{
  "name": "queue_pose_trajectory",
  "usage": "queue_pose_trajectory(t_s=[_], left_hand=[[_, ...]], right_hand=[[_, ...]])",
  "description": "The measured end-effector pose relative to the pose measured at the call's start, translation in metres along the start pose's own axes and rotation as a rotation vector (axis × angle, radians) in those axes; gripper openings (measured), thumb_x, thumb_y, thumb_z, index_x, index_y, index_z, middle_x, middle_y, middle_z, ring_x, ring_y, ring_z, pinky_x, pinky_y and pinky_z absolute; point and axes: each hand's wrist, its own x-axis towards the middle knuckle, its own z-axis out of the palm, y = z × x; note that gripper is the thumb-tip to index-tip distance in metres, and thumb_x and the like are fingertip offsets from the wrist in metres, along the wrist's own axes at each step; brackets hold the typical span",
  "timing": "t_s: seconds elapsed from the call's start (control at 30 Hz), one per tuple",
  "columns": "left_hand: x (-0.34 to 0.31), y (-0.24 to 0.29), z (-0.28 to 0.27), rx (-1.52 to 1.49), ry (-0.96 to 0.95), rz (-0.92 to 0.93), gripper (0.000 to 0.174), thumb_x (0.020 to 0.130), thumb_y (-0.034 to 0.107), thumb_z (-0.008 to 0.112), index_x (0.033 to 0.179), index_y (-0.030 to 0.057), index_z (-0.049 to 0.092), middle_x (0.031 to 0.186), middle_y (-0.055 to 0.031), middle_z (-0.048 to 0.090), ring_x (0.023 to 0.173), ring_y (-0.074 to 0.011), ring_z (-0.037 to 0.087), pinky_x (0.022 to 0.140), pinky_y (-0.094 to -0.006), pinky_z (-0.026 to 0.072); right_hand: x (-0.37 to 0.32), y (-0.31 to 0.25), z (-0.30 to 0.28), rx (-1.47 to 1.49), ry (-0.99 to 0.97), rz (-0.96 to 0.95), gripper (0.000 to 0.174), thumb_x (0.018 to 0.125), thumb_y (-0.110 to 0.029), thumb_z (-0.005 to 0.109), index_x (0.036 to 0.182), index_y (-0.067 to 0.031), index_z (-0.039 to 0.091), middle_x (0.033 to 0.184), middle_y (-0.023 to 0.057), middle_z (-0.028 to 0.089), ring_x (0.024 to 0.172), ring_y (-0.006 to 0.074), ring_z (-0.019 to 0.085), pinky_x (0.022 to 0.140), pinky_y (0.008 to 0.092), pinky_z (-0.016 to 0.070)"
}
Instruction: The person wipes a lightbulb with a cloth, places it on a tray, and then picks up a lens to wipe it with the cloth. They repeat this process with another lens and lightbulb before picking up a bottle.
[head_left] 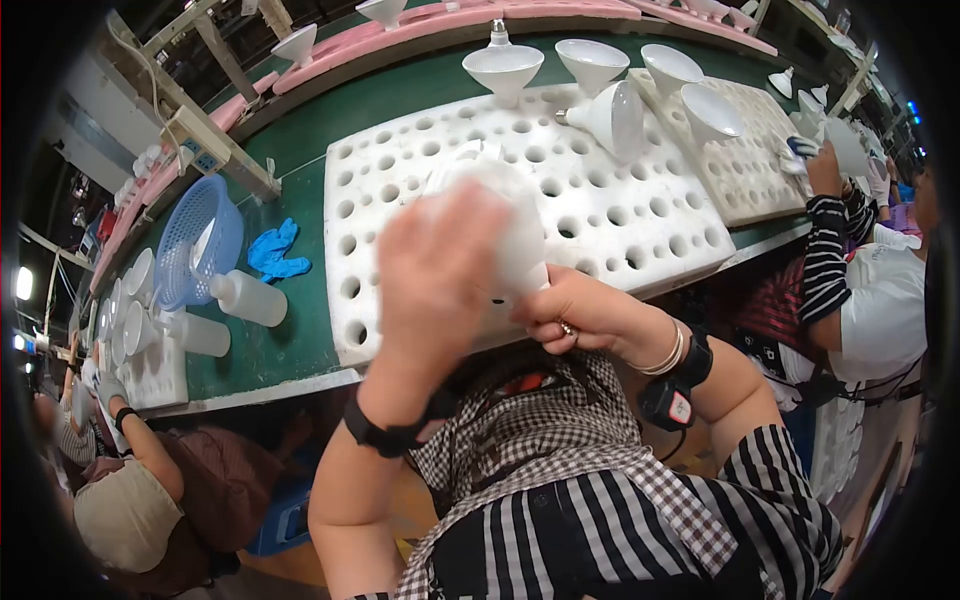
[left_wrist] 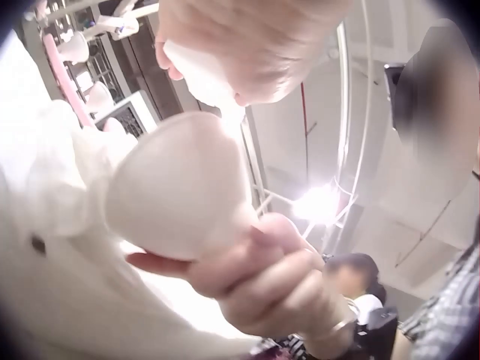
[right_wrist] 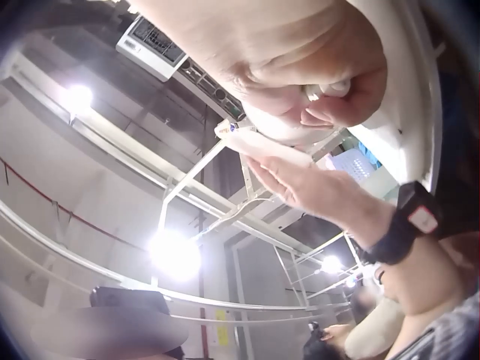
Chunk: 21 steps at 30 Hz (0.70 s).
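My right hand [head_left: 572, 312] grips the narrow end of a white lamp cup [head_left: 505, 225] just above the near edge of a white foam tray [head_left: 640, 215] full of holes. In the left wrist view the cup [left_wrist: 180, 187] shows its rounded side, with the right hand's fingers [left_wrist: 274, 289] curled under its neck. My left hand [head_left: 432, 265], blurred, lies over the cup's wide end. Its fingers [right_wrist: 311, 187] hold a small white piece [right_wrist: 262, 144] against the cup. The cup's mouth is hidden by this hand.
Several white cups [head_left: 600, 90] stand at the far end of the foam tray on the green table [head_left: 290, 340]. At left are a blue basket [head_left: 200, 240], blue gloves [head_left: 277, 252] and white bottles [head_left: 248, 298]. A second foam tray [head_left: 750, 150] and another worker's arm [head_left: 825, 240] are at right.
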Motion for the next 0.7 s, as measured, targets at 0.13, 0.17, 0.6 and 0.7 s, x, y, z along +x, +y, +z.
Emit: queue_pose_trajectory(t_s=[0.13, 0.17, 0.6, 0.7], left_hand=[[-0.01, -0.009, -0.002, -0.311, -0.126, -0.278, 0.026, 0.09, 0.01, 0.06, 0.115, 0.0052, 0.068, 0.127, -0.0128, 0.063, 0.106, -0.0325, 0.059, 0.092, -0.0391, 0.0472], [-0.015, -0.024, -0.001, -0.358, -0.159, -0.407, 0.029, 0.095, 0.013, 0.058, 0.122, 0.0036, 0.066, 0.131, -0.0135, 0.061, 0.111, -0.0299, 0.06, 0.096, -0.0379, 0.0459], [-0.022, -0.002, -0.005, 0.016, -0.036, -0.002, 0.038, 0.081, 0.008, 0.064, 0.119, 0.0119, 0.07, 0.131, -0.0097, 0.063, 0.12, -0.0316, 0.056, 0.098, -0.0417, 0.0431], [-0.027, -0.014, -0.002, 0.12, -0.03, 0.031, 0.038, 0.076, 0.002, 0.066, 0.112, 0.0131, 0.073, 0.123, -0.0082, 0.067, 0.114, -0.0318, 0.057, 0.097, -0.0418, 0.0423]], right_hand=[[-0.004, 0.002, 0.002, -0.273, 0.086, -0.132, 0.029, 0.08, -0.001, 0.063, 0.106, -0.0016, 0.05, 0.07, -0.0001, 0.047, 0.046, 0.0057, 0.037, 0.039, 0.0214, 0.0291], [-0.009, 0.0, 0.006, -0.339, 0.074, -0.171, 0.029, 0.081, -0.002, 0.063, 0.106, -0.0016, 0.05, 0.07, -0.0005, 0.047, 0.045, 0.0053, 0.036, 0.039, 0.0213, 0.0288], [-0.002, -0.008, -0.016, 0.27, -0.203, 0.129, 0.01, 0.087, -0.004, 0.06, 0.087, -0.0056, 0.05, 0.072, 0.0001, 0.048, 0.05, 0.0025, 0.038, 0.04, 0.0177, 0.0285], [-0.006, -0.013, -0.014, 0.34, -0.207, 0.168, 0.008, 0.089, -0.005, 0.056, 0.087, -0.0037, 0.049, 0.074, 0.0003, 0.047, 0.05, 0.0023, 0.037, 0.039, 0.0172, 0.0284]])
